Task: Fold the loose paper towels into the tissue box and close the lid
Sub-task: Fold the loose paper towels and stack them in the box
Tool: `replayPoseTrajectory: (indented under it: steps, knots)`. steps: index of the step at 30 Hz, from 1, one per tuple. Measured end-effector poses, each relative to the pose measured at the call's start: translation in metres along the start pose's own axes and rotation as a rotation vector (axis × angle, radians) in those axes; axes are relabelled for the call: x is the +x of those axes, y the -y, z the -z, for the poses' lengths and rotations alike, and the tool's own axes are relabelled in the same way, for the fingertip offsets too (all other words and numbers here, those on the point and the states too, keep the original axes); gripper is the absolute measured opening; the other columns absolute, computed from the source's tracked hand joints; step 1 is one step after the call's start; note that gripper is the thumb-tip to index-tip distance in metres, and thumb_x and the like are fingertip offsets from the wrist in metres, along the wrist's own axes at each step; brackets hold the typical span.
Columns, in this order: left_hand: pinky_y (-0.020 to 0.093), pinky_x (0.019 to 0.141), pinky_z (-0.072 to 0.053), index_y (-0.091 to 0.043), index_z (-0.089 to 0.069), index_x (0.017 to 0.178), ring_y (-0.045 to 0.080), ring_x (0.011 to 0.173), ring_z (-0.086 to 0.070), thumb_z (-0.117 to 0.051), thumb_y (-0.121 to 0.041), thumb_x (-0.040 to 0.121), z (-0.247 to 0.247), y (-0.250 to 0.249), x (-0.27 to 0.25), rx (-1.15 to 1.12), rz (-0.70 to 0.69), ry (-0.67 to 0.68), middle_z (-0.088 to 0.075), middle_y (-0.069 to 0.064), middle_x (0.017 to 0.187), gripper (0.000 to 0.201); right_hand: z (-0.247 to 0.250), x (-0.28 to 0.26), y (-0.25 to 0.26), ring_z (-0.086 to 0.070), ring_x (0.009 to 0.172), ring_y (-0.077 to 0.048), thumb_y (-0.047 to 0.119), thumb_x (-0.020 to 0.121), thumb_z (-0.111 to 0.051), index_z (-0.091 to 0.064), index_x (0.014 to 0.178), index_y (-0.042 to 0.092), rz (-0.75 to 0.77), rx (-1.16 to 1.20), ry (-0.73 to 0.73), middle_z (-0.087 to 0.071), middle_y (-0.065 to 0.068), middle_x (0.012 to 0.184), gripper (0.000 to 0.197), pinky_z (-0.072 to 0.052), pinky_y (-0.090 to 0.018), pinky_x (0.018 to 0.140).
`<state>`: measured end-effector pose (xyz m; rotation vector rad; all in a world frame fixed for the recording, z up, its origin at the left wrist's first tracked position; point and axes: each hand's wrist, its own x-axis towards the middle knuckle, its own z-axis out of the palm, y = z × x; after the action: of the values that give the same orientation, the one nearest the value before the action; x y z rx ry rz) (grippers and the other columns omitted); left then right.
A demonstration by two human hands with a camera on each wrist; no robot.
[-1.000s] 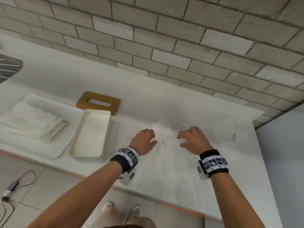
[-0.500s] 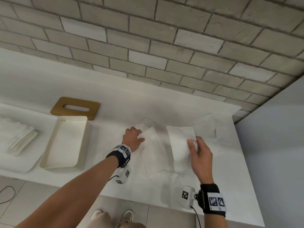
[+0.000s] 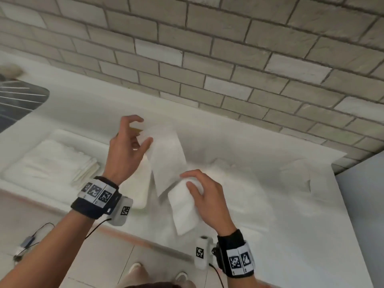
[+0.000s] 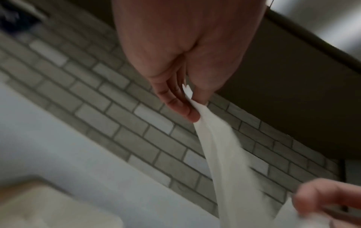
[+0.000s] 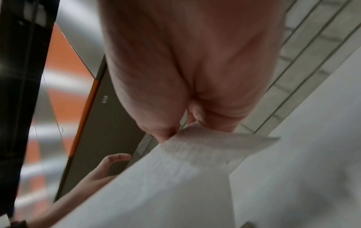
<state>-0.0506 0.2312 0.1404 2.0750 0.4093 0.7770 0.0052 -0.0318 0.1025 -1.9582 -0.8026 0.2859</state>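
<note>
I hold one white paper towel (image 3: 166, 159) up in the air above the counter. My left hand (image 3: 143, 138) pinches its upper end between thumb and fingers (image 4: 187, 112). My right hand (image 3: 191, 181) grips the lower end, which is bent over and hangs down. In the right wrist view the towel (image 5: 175, 177) runs out from my right hand's fingertips (image 5: 168, 135). The cream tissue box (image 3: 142, 188) stands open below, mostly hidden by my left wrist. Only a sliver of its brown lid (image 3: 136, 128) shows behind my left hand.
A stack of folded towels (image 3: 62, 163) lies on a white mat at the left. Loose towels (image 3: 232, 183) are spread on the counter to the right, with another (image 3: 297, 175) near the corner. A dark sink rack (image 3: 20, 96) is far left. The brick wall (image 3: 207, 59) backs the counter.
Both hands were low on the loose towels on the counter. The right hand picked one up, and now both hands hold it raised and further left, over the box.
</note>
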Motion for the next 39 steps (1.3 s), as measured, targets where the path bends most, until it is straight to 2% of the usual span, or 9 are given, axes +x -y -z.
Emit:
replayPoseTrajectory:
  steps: [4,7,9,13,17,23,27,33,39]
  knots:
    - [0.042,0.083,-0.06,-0.032,-0.052,0.129,0.023,0.084,-0.072,-0.073,-0.014,0.098,0.086,0.018,0.014,0.193,-0.057,-0.017,-0.069,0.008,0.088,0.041,-0.06,0.037,0.041,-0.065,0.12,-0.003,0.017,0.108,-0.062,-0.071,0.128,0.031,0.029,0.126,-0.072,-0.07,0.022,0.128,0.025,-0.048,-0.018,0.1]
    - [0.022,0.078,-0.053,-0.025,-0.069,0.118,0.011,0.073,-0.065,-0.07,-0.009,0.1,0.133,0.037,0.02,0.282,-0.125,-0.04,-0.06,-0.007,0.069,0.024,-0.099,0.058,0.053,-0.062,0.126,-0.003,0.02,0.105,-0.068,-0.065,0.136,0.036,-0.028,0.201,-0.066,-0.066,0.025,0.137,0.036,-0.049,-0.021,0.105]
    - [0.013,0.074,-0.049,-0.024,-0.076,0.113,0.008,0.069,-0.062,-0.069,-0.008,0.1,0.153,0.054,0.022,0.286,-0.135,-0.032,-0.066,-0.017,0.074,0.022,-0.124,0.071,0.047,-0.062,0.126,-0.004,0.021,0.1,-0.075,-0.059,0.142,0.036,-0.088,0.154,-0.006,-0.063,0.023,0.141,0.047,-0.05,-0.026,0.107]
    - [0.014,0.076,-0.051,-0.028,-0.077,0.118,0.015,0.074,-0.065,-0.073,-0.013,0.099,0.178,0.078,0.021,0.295,-0.12,0.016,-0.074,-0.006,0.085,0.024,-0.17,0.089,0.028,-0.052,0.14,-0.02,0.014,0.095,-0.08,-0.042,0.158,0.022,-0.264,-0.079,0.154,-0.052,-0.002,0.155,0.074,-0.042,-0.032,0.119]
    - [0.02,0.078,-0.055,-0.027,-0.079,0.111,0.011,0.075,-0.068,-0.078,-0.017,0.096,0.188,0.082,0.019,0.234,-0.123,0.063,-0.075,-0.018,0.095,0.018,-0.193,0.091,0.023,-0.04,0.15,-0.028,0.003,0.096,-0.075,-0.027,0.165,0.018,-0.394,-0.215,0.289,-0.039,-0.007,0.161,0.085,-0.038,-0.034,0.12]
    - [0.031,0.076,-0.058,-0.028,-0.079,0.099,0.012,0.074,-0.066,-0.08,-0.024,0.094,0.187,0.082,0.016,0.153,-0.137,0.145,-0.071,-0.022,0.086,0.006,-0.181,0.08,0.047,-0.046,0.144,-0.021,0.015,0.099,-0.076,-0.039,0.158,0.029,-0.23,-0.395,0.113,-0.025,0.003,0.168,0.071,-0.045,-0.039,0.118]
    - [0.041,0.077,-0.06,-0.031,-0.077,0.098,0.021,0.079,-0.071,-0.079,-0.027,0.095,0.18,0.078,0.015,0.065,-0.149,0.241,-0.077,-0.01,0.095,0.006,-0.157,0.076,0.103,-0.054,0.137,-0.006,0.037,0.098,-0.079,-0.064,0.132,0.039,0.078,0.024,-0.22,-0.05,0.019,0.147,0.037,-0.05,-0.029,0.108]
    - [0.04,0.076,-0.058,-0.03,-0.078,0.096,0.024,0.074,-0.066,-0.081,-0.032,0.091,0.162,0.062,0.015,-0.039,-0.174,0.313,-0.076,-0.003,0.09,0.006,-0.153,0.092,0.118,-0.057,0.134,-0.007,0.035,0.091,-0.086,-0.075,0.103,0.032,0.066,0.106,-0.164,-0.058,0.016,0.14,0.017,-0.052,-0.033,0.105]
    - [0.034,0.081,-0.059,-0.026,-0.079,0.094,0.02,0.081,-0.069,-0.083,-0.031,0.09,0.159,0.056,0.019,-0.09,-0.163,0.377,-0.076,-0.005,0.088,0.008,-0.128,0.098,0.117,-0.073,0.091,-0.027,0.027,0.096,-0.083,-0.071,0.096,0.016,-0.004,0.271,-0.085,-0.075,-0.001,0.096,0.016,-0.059,-0.044,0.082]
